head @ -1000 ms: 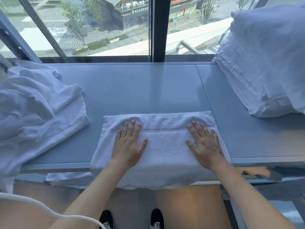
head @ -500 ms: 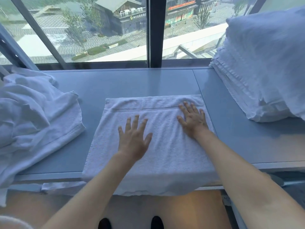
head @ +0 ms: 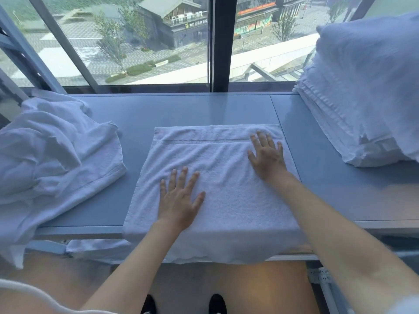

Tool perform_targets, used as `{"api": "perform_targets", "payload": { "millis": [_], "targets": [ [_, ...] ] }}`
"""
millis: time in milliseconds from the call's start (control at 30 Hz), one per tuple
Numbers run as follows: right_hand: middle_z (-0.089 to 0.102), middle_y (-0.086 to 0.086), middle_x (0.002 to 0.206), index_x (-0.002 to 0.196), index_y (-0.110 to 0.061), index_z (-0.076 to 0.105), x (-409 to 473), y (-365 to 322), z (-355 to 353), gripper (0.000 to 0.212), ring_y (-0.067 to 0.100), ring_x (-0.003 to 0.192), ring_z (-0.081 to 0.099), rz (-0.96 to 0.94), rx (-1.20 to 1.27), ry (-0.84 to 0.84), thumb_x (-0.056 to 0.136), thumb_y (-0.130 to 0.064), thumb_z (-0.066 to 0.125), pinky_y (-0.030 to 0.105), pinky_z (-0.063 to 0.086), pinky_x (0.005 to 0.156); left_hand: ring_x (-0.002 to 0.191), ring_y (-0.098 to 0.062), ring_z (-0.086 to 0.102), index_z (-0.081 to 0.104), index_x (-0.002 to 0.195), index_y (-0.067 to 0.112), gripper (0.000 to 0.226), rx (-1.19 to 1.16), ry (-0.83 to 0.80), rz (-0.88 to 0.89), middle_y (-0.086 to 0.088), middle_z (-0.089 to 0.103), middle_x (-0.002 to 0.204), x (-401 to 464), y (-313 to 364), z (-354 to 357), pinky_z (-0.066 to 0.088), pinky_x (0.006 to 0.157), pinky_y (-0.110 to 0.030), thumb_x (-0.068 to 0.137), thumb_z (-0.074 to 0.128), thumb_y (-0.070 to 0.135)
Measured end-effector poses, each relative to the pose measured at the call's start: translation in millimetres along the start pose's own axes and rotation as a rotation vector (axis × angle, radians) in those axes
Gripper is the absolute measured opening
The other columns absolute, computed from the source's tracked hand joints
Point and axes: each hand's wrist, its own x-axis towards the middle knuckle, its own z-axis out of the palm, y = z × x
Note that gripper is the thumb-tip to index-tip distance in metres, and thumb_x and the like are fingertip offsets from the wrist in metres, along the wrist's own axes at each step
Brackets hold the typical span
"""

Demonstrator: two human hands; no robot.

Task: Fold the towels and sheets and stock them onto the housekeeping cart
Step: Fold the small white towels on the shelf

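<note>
**Smoothing before the next fold**

Towel [head: 217, 177] lay mid-desk [head: 204, 109], near edge draped over the front. Left hand [head: 179, 200] and right hand [head: 266, 155] flat, fingers spread, pinching nothing. Next likely needs an edge lifted. Unfolded linen [head: 52, 155] left, folded stack [head: 353, 123] right; bare desk behind.

I stand at a grey-blue counter [head: 199, 109] under a big window [head: 147, 41]. A dark post [head: 221, 41] divides the glass above the counter. Daylight comes in. Under the counter, the floor [head: 260, 286] is warm orange-brown.
</note>
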Motion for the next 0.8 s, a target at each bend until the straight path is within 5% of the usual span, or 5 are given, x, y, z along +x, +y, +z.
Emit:
{"api": "perform_targets", "payload": {
  "millis": [133,267,800],
  "targets": [
    [0.002,-0.013,0.172,0.161,-0.038,0.021,-97.4,-5.8,17.5,0.063,0.016,0.158,-0.007,-0.156,0.165,-0.007,0.103,-0.061,0.027,0.052,-0.002,0.124,0.157,-0.021,-0.018,0.002,0.163,0.043,0.071,0.014,0.031,0.011,0.007,-0.008,0.172,-10.6,-3.6,3.9,-0.007,0.126,-0.054,0.098,0.013,0.071],
    [-0.008,-0.016,0.171,0.163,-0.041,0.011,-149.8,23.0,31.8,0.07,0.01,0.156,-0.019,-0.109,0.036,-0.109,0.098,-0.068,0.016,0.048,-0.005,0.127,0.157,-0.021,-0.019,0.001,0.162,0.044,0.073,0.025,0.047,0.012,0.008,-0.01,0.172,-18.7,-5.9,7.8,-0.009,0.126,-0.053,0.096,0.008,0.074],
    [0.0,-0.012,0.172,0.162,-0.041,0.01,29.5,25.4,26.6,0.068,0.017,0.158,-0.004,-0.092,-0.011,-0.09,0.099,-0.062,0.025,0.049,-0.002,0.127,0.159,-0.024,-0.009,0.008,0.163,0.042,0.071,-0.015,-0.008,-0.017,0.004,0.0,0.173,140.7,-13.3,-16.8,-0.006,0.125,-0.057,0.099,0.023,0.069]
  ]
}}
